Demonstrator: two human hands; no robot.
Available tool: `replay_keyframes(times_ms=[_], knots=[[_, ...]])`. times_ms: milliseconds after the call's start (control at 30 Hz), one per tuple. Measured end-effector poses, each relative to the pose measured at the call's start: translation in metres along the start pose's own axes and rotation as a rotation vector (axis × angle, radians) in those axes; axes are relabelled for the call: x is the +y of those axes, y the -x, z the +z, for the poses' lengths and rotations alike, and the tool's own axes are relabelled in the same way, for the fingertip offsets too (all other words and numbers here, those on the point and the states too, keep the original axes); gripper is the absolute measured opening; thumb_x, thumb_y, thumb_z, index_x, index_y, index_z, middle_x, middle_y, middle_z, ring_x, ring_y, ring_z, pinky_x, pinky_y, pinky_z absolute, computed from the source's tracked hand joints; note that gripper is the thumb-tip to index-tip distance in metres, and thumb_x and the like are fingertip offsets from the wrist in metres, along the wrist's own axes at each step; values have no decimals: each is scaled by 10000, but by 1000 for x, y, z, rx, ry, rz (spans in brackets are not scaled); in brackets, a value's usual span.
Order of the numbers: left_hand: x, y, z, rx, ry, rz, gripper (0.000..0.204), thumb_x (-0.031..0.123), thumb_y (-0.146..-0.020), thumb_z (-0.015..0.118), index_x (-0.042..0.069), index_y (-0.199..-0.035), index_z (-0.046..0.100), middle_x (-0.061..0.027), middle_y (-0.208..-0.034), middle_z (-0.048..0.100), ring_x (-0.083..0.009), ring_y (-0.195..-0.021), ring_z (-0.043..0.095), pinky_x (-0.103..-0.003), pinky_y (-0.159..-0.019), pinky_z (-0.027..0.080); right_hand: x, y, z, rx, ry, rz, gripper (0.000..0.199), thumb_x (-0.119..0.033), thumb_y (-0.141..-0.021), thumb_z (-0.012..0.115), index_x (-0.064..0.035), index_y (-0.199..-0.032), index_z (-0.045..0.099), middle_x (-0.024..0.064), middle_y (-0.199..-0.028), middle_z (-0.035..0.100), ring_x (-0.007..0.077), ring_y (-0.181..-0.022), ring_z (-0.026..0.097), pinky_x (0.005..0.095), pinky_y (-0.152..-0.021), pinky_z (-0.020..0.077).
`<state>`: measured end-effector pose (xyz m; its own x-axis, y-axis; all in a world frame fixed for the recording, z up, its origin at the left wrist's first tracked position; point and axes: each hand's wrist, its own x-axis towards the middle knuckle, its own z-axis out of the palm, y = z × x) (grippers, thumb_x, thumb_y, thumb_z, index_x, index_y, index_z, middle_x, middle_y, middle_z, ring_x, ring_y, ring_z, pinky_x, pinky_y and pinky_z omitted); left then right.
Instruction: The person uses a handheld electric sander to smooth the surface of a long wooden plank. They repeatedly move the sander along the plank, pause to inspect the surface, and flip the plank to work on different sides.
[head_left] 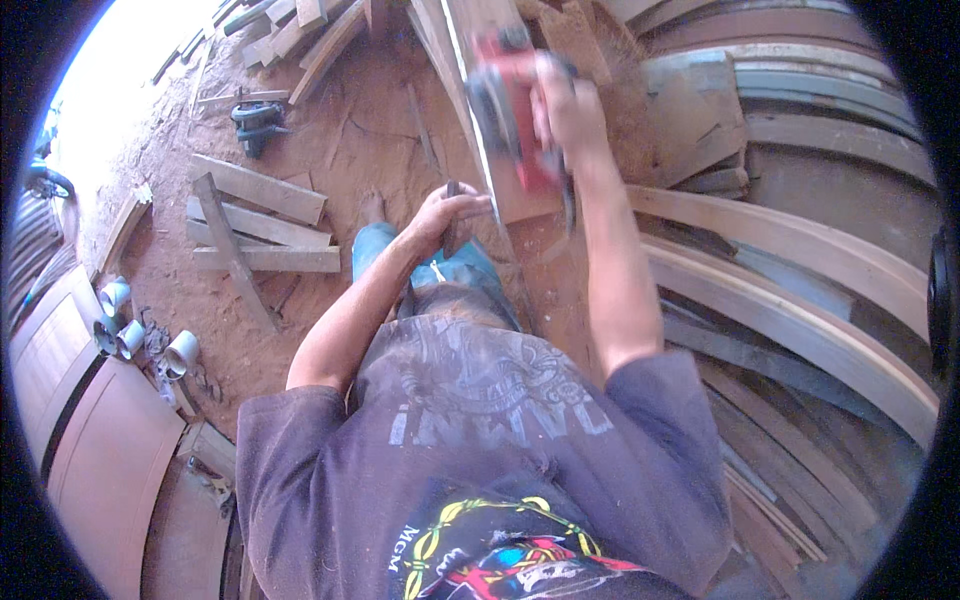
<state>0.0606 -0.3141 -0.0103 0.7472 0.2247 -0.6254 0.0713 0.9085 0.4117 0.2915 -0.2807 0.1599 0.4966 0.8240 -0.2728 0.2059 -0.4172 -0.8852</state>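
**Red power tool in right hand, over board straight ahead**

Right hand (570, 115): fingers wrapped round the grip of the red power tool (524, 135); tool blurred, so exact contact with the board can't be told. Left hand (440, 215): fingers curled closed on a dark narrow piece (452, 240), type unclear; fingertips at or just beside the board's left edge, touch not certain.

Key relation: board (527, 203) lies ahead of the torso, long axis running away from the person, leaning slightly left. Tool sits up-board of the left hand; right arm reaches farther.

Outward: short planks (265, 260) on the ground to the left, dark tool (258, 122) beyond them, long boards (800, 245) stacked right.
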Motion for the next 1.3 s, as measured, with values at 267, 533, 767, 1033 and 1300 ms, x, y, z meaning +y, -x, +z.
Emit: replay_keyframes(times_ms=[267, 533, 767, 1033, 1300], knots=[[3, -1, 7, 112, -142, 192, 161, 117, -962, 711, 41, -1074, 623, -169, -1148, 765, -227, -1004, 757, -286, -662, 550, 52, 104, -54, -81, 5, 92, 531, -541, -1048, 574, -94, -763, 606, -31, -614, 524, 77, -497, 477, 280, -467, 378], [-3, -7, -4, 64, -76, 76, 215, 121, -919, 754, 28, -1075, 639, -129, -1137, 767, -195, -1037, 731, -304, -871, 550, 79, 182, -61, 89, -49, 297, 461, -467, -1065, 597, -88, -806, 639, -47, -659, 554, 49, -516, 495, 243, -450, 361], [7, -7, -2, 75, -111, 27, 129, 128, -975, 672, 36, -1057, 634, -147, -1060, 754, -226, -781, 718, -383, -676, 596, 2, -3, -23, -3, -202, 109, 641, -633, -1029, 553, -32, -920, 749, -1, -678, 572, 82, -521, 515, 284, -452, 385], [0, -12, -2, 69, 220, -128, 148, 213, -983, 657, 109, -1083, 623, -92, -978, 745, -176, -654, 640, -319, -616, 592, 71, 201, -28, -47, -54, 270, 517, -524, -1063, 584, -75, -812, 641, -47, -603, 533, 56, -486, 494, 257, -447, 364], [6, 2, 3, 117, 54, -190, 223, 279, -996, 639, 98, -1117, 686, -94, -1107, 753, -247, -997, 719, -425, -906, 587, 30, 98, -1, 3, -86, 132, 582, -599, -1025, 592, -87, -750, 627, -33, -597, 543, 72, -479, 504, 282, -452, 385]])
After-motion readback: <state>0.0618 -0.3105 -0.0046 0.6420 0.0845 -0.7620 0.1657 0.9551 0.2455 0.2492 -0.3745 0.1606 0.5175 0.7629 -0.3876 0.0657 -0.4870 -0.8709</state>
